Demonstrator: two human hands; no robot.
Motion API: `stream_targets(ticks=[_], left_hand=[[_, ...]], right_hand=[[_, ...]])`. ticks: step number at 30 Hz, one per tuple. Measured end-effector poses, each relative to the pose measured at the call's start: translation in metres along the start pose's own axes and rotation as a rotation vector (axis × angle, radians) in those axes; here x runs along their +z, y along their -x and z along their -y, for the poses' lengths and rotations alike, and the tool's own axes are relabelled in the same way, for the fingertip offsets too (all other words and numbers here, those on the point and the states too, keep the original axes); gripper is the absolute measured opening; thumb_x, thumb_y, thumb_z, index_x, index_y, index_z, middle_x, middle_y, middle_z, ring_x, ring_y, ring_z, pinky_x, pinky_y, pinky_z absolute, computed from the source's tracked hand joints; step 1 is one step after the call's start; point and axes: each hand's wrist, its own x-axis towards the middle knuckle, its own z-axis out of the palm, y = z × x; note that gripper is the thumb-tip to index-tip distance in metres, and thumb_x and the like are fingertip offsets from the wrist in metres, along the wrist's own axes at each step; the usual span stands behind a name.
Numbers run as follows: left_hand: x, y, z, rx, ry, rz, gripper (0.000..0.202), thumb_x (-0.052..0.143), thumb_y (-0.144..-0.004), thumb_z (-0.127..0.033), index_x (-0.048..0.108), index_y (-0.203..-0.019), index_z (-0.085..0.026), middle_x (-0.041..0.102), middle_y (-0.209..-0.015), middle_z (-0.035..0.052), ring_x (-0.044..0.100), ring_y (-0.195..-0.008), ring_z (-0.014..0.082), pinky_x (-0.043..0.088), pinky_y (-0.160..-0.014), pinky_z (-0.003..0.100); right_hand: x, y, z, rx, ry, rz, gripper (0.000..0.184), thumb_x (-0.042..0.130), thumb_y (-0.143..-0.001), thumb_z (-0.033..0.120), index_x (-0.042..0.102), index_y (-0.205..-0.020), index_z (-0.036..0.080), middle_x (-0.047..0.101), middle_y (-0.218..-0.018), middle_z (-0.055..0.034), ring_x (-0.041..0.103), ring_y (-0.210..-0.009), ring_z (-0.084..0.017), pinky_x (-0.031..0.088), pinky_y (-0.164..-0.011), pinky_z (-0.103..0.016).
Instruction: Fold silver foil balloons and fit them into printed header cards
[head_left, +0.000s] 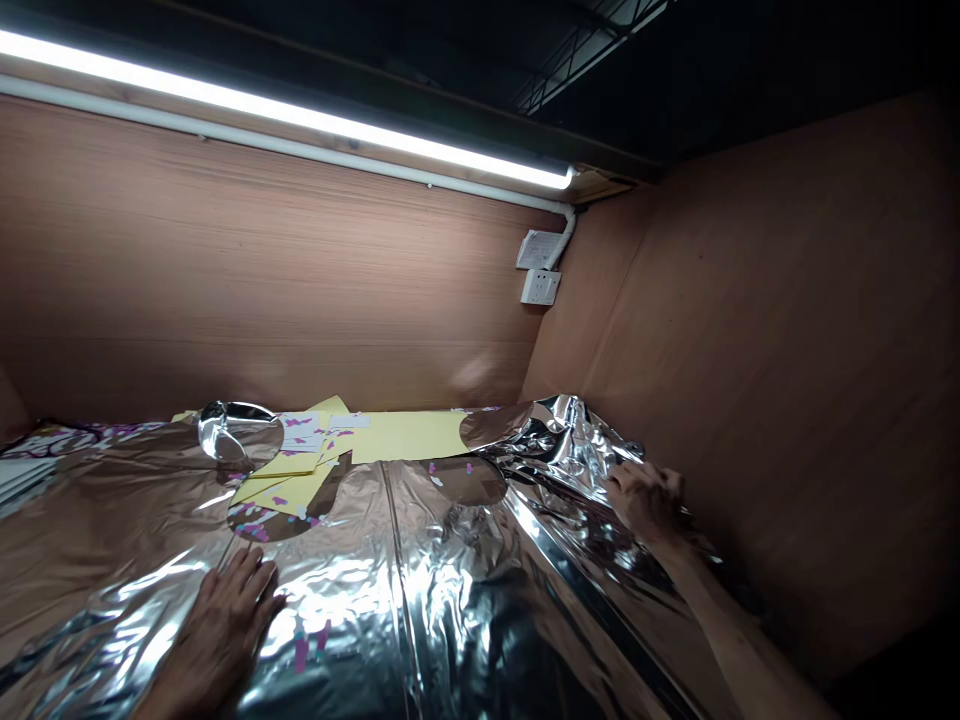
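Observation:
A large sheet of shiny silver foil (337,560) with rounded cut-outs along its far edge covers the surface before me. My left hand (229,610) lies flat on the foil at the lower left, fingers stretched forward just short of a cut-out. At the right, my right hand (649,500) is closed on the bunched edge of the foil, where it creases and rises. Yellow paper (409,437) shows beyond the foil, with loose yellow pieces (289,485) and small purple scraps (251,530) in and around the left cut-out.
Brown wooden panels stand at the back (285,280) and on the right (750,380), close to my right hand. A lit tube lamp (300,118) runs overhead. A white socket (540,287) sits in the corner. White sheets (26,480) lie at the left edge.

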Motion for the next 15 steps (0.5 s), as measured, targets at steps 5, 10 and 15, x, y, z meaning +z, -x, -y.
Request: stream_targets(ticks=[5,10,15], left_hand=[[0.0,0.001,0.003,0.02,0.059,-0.049,0.043,0.043,-0.081,-0.039,0.062,-0.11,-0.013,0.052,-0.125,0.0156,0.039,-0.123,0.0316,0.032,-0.1,0.048],[0.003,0.002,0.005,0.036,0.064,-0.07,0.04,0.043,-0.081,-0.038,0.062,-0.108,-0.016,0.054,-0.123,0.0135,0.04,-0.122,0.0308,0.033,-0.098,0.048],[0.009,0.001,0.006,0.039,0.057,-0.073,0.04,0.043,-0.081,-0.037,0.062,-0.108,-0.015,0.053,-0.124,0.0139,0.039,-0.123,0.0313,0.031,-0.1,0.049]], right_hand=[[0.006,-0.001,-0.003,0.206,0.047,0.051,0.015,0.052,-0.078,0.025,0.063,-0.081,0.016,0.061,-0.071,-0.0074,0.048,-0.074,-0.022,0.023,-0.069,-0.035],[0.002,-0.002,-0.004,0.316,0.035,0.114,0.018,0.059,-0.075,0.035,0.069,-0.083,0.022,0.063,-0.085,-0.0082,0.048,-0.079,-0.025,0.024,-0.066,-0.035],[0.005,-0.015,-0.01,0.393,0.006,0.176,0.021,0.057,-0.077,0.038,0.07,-0.075,0.022,0.062,-0.078,-0.0071,0.05,-0.074,-0.022,0.028,-0.067,-0.035]])
